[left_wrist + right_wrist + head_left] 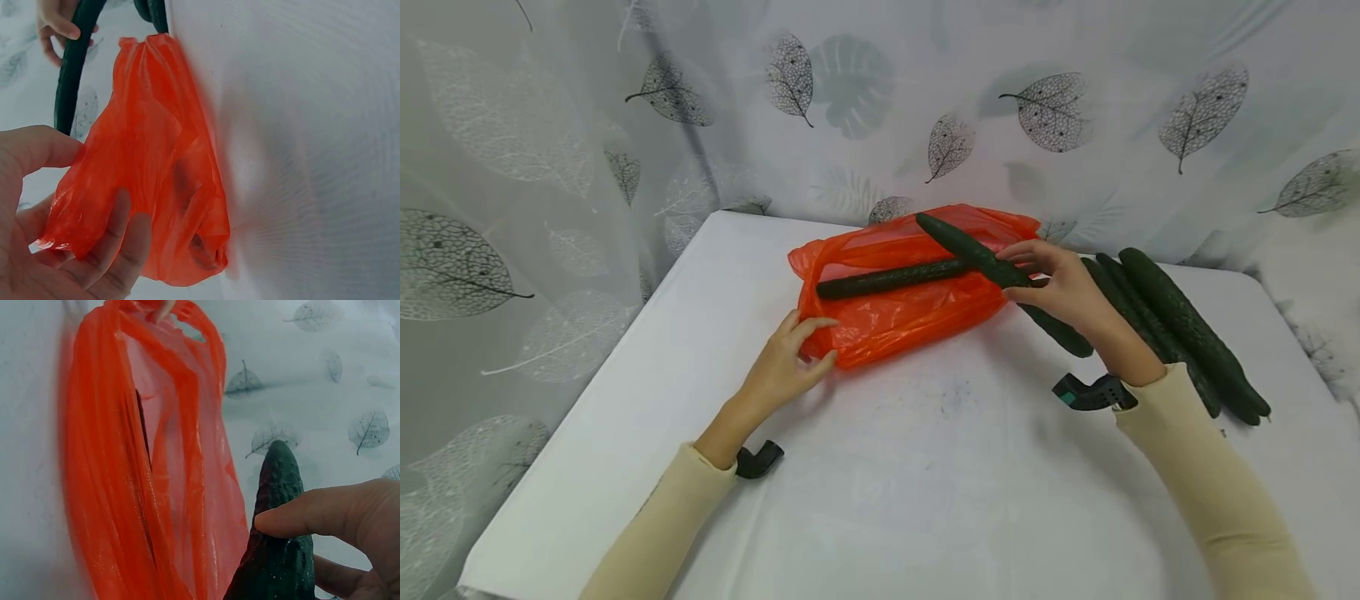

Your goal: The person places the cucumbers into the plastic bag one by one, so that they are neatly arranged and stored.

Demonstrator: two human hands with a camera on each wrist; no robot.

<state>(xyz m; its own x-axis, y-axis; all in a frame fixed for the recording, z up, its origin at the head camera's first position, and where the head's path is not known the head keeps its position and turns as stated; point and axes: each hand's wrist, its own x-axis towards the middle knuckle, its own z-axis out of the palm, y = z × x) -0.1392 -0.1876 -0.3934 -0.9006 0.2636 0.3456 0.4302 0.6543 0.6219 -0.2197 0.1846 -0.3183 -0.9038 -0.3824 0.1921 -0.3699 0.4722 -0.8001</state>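
Observation:
My right hand (1063,287) grips a long dark green cucumber (958,239) around its middle, thumb on one side and fingers on the other. It is held slanted above the red plastic bag (910,333). A second cucumber (887,281) lies lengthwise in the bag's opening. At the bag's left end, my left hand (786,362) holds the thin plastic edge between thumb and fingers. Up close in the left wrist view, the thumb (50,150) meets the crinkled bag (150,156) on one side. In the right wrist view, the held cucumber's tip (279,459) points up beside the bag.
Several more cucumbers (1187,325) lie side by side at the right of the white table (925,500), beneath and beside my right forearm. A leaf-patterned curtain (880,100) hangs along the table's back and left edges. Each wrist wears a black strap device (760,460).

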